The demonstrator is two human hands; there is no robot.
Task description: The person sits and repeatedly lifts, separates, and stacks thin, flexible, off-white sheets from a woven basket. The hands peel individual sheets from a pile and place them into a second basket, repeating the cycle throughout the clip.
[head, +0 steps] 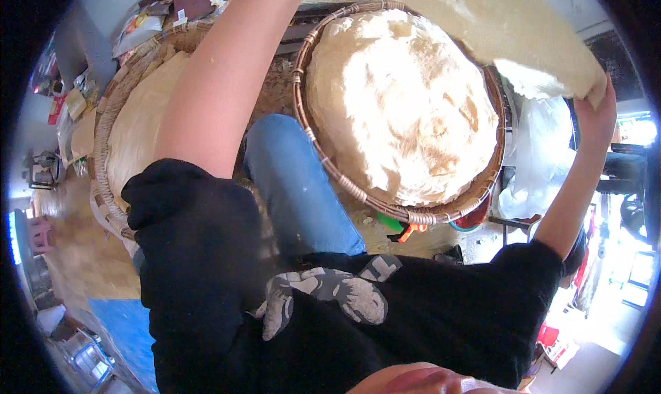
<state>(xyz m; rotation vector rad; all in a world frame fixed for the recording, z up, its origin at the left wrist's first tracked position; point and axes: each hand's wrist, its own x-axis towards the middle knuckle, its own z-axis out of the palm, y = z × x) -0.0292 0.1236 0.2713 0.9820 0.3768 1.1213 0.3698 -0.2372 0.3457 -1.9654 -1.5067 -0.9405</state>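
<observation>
A large, thin cream-coloured sheet (506, 27) stretches across the top right, apparently a sheet of flatbread or similar food. My right hand (596, 102) pinches its lower right corner, which folds over at the fingers. My left arm reaches up past the top edge, so my left hand is out of view. Below the sheet, a round wicker basket (356, 190) holds a rounded pile of thin, crumpled cream sheets (403, 110), brightly sunlit in places. Behind my left arm, a second wicker basket (100, 151) carries flatter cream sheets (144, 110).
A clear plastic bag (537, 156) hangs by the right side of the near basket. Beneath that basket show an orange-handled tool (410, 232) and a red basin (472, 213). My jeans-clad knee (294, 182) is between the baskets. A pink stool (41, 234) stands far left.
</observation>
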